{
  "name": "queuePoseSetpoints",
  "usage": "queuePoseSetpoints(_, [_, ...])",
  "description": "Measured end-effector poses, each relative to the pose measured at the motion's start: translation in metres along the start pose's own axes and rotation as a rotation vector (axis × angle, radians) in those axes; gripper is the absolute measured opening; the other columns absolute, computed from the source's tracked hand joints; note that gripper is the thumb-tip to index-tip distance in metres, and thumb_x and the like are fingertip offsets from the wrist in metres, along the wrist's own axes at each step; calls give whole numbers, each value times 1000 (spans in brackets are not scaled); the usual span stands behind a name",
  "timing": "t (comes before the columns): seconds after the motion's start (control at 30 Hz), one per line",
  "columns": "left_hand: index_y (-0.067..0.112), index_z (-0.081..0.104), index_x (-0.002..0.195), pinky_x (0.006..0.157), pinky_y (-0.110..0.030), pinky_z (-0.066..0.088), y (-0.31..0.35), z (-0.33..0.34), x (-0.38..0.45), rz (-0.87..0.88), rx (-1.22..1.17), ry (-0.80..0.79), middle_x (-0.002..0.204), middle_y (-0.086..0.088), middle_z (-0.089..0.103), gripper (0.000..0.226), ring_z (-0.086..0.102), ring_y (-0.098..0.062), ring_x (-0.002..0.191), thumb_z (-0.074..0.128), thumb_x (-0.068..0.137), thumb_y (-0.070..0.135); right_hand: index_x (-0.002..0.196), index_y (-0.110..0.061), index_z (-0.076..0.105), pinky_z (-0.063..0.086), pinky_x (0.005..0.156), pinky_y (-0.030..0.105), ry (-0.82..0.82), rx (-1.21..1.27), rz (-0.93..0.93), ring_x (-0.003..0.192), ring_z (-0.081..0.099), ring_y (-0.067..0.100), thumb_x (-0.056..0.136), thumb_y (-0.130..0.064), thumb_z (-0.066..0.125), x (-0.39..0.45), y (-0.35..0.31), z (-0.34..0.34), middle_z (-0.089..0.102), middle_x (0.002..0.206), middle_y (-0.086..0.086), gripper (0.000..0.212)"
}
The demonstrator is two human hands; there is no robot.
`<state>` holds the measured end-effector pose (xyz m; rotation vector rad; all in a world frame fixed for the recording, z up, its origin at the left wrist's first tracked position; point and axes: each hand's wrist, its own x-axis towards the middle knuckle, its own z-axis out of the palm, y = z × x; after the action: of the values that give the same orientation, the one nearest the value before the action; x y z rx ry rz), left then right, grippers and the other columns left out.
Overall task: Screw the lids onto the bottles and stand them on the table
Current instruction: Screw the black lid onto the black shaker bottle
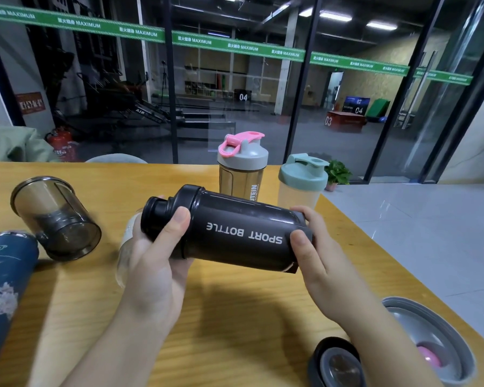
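Observation:
I hold a black bottle (235, 233) marked SPORT BOTTLE sideways above the wooden table (235, 303). My left hand (154, 255) grips its black lid (169, 213) at the left end. At the bottle's base, on the right, my right hand (313, 247) has its fingers curled round. Two capped bottles stand upright at the far edge: one with a grey and pink lid (242, 166), one with a pale green lid (302, 181). A smoky lidless cup (56, 219) lies on its side at the left.
A dark blue patterned bottle (3, 280) lies at the near left. A clear bottle (126, 247) lies partly hidden behind my left hand. Loose lids sit at the near right: a black one (336, 364) and a grey one (430, 339). The table's right edge is close by.

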<state>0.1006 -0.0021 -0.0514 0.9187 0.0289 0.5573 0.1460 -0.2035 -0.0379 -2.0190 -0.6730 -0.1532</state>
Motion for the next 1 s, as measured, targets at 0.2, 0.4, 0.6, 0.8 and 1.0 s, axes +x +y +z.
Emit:
queuePoseSetpoints(0.2, [25,56,114,84,-31,54,-3,0,0,18,25,-31,101,0,70,68,67,-18,99,79,50,31,104,-38,46,36,66,24,-65,21,176,62,48,-6,78,-70,11,-2,-3,-3,51,75,-15,54])
queuePoseSetpoints(0.4, [28,57,111,81,-28,56,-5,2,-1,33,13,-53,99,1,70,70,67,-18,97,83,46,29,90,-36,51,33,58,14,-71,41,278,55,48,-13,90,-62,13,-1,2,-6,50,52,-34,46])
queuePoseSetpoints(0.6, [35,53,116,91,-34,52,-6,1,0,85,109,-69,103,6,70,92,65,-16,104,90,34,55,83,-36,50,30,58,16,-57,84,284,52,48,-12,94,-58,18,3,2,-5,51,50,-31,40])
queuePoseSetpoints(0.8, [52,50,115,108,-49,37,-5,0,-1,203,283,-61,115,10,63,82,58,-17,116,82,41,68,94,-37,57,45,61,26,26,86,223,64,54,5,95,-56,26,6,1,-3,58,76,-9,37])
queuePoseSetpoints(1.0, [49,44,117,92,-8,39,3,11,-13,323,451,-56,111,11,59,68,57,10,101,82,60,53,149,-33,21,31,102,21,-83,-114,171,129,37,0,67,-76,40,4,-4,-8,38,144,-16,94])
